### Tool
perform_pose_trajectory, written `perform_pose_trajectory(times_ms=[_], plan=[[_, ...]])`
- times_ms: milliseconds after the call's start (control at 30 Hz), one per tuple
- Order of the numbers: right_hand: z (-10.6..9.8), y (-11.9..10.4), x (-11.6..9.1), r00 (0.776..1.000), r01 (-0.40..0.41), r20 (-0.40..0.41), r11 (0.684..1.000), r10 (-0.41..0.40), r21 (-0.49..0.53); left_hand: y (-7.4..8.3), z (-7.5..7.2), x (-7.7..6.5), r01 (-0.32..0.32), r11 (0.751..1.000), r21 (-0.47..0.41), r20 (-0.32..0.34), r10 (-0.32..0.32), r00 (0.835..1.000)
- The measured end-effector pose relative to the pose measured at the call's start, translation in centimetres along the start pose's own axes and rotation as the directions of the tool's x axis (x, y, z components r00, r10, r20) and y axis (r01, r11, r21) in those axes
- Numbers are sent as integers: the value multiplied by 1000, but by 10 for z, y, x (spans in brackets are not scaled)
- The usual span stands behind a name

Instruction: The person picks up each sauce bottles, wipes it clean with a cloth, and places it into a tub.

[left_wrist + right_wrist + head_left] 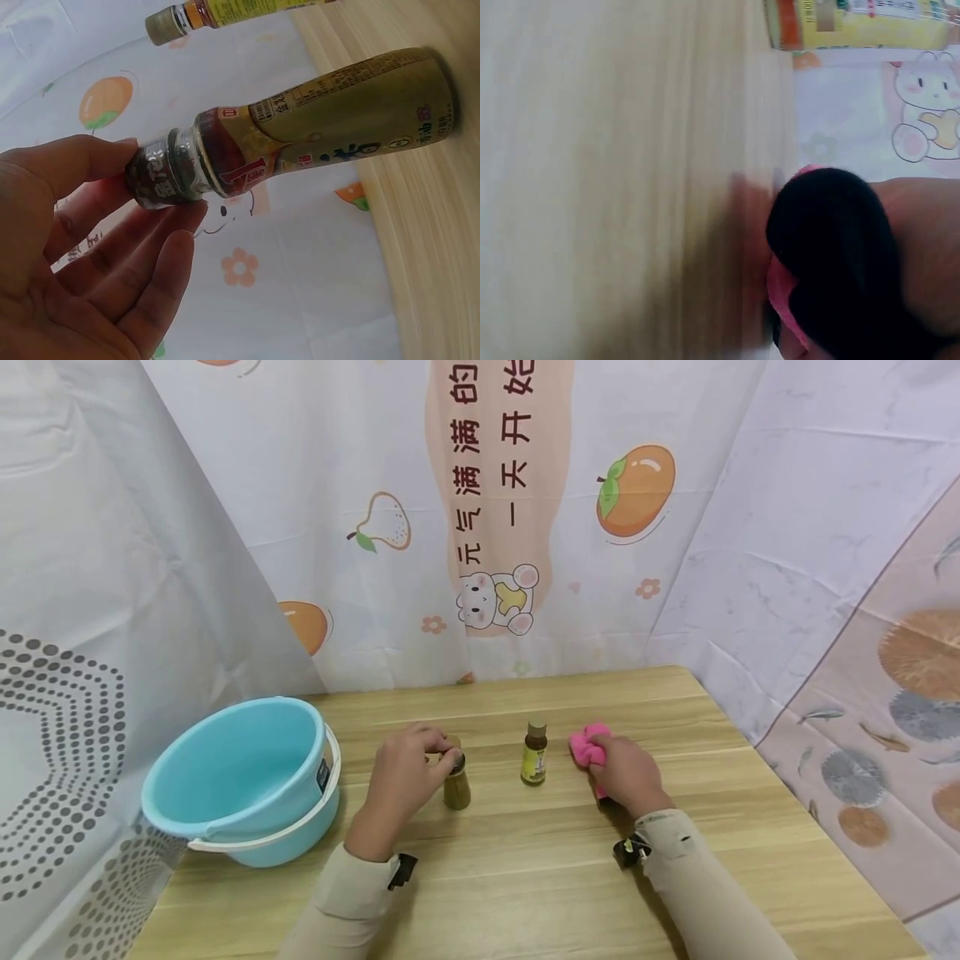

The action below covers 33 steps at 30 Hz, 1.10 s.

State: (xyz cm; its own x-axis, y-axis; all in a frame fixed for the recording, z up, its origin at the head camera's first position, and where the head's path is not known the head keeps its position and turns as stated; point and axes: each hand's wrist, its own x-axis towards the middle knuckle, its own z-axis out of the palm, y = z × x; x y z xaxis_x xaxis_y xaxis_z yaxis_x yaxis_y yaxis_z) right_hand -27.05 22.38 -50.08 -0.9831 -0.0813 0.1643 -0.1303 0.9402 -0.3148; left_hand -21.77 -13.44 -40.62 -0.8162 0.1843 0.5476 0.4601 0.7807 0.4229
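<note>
My left hand (408, 768) pinches the dark cap of a gold-labelled glass condiment bottle (457, 791). Thumb and index finger are on the cap in the left wrist view, while the other fingers curl loosely below the bottle's neck (196, 161). The bottle looks upright on the table. To the right, my right hand (628, 772) grips a bunched pink cloth (587, 746) against the tabletop. A black object hides much of that hand in the right wrist view, leaving a strip of pink. Between the hands stands a small yellow-labelled bottle (533, 762) with a brownish cap, touched by neither.
A light blue bucket (306, 783) with a white handle stands at the table's left side, near my left forearm. The wood-grain table (510, 893) ends at a printed curtain (382, 593) behind, and more curtains hang at both sides.
</note>
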Motion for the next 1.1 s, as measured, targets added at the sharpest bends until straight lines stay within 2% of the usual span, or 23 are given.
perform_pose_trajectory(times_ms=[133,267,467,600,733,833,967,1100], plan=[[-2,0,-8,999,-27,-30,993,31,113,2,1,0,-9,1000,-27,13,9,1000],[-7,-2,-24,995,-81,-37,970,92,231,6,3,1,-20,998,-52,25,21,999],[-26,-16,-47,990,-133,13,909,139,395,9,6,1,-44,997,-63,30,46,999],[-34,-30,-55,989,-146,78,847,124,511,11,9,1,-59,996,-62,28,61,998],[-32,-45,-60,990,-131,122,754,68,643,12,12,2,-69,995,-70,39,72,997],[-29,-55,-62,990,-127,132,708,48,695,13,13,2,-70,995,-74,47,74,996],[-31,-64,-65,991,-126,119,700,59,703,15,13,3,-79,995,-69,51,82,995],[-34,-74,-69,992,-98,129,687,6,720,16,14,3,-84,994,-66,59,88,994]])
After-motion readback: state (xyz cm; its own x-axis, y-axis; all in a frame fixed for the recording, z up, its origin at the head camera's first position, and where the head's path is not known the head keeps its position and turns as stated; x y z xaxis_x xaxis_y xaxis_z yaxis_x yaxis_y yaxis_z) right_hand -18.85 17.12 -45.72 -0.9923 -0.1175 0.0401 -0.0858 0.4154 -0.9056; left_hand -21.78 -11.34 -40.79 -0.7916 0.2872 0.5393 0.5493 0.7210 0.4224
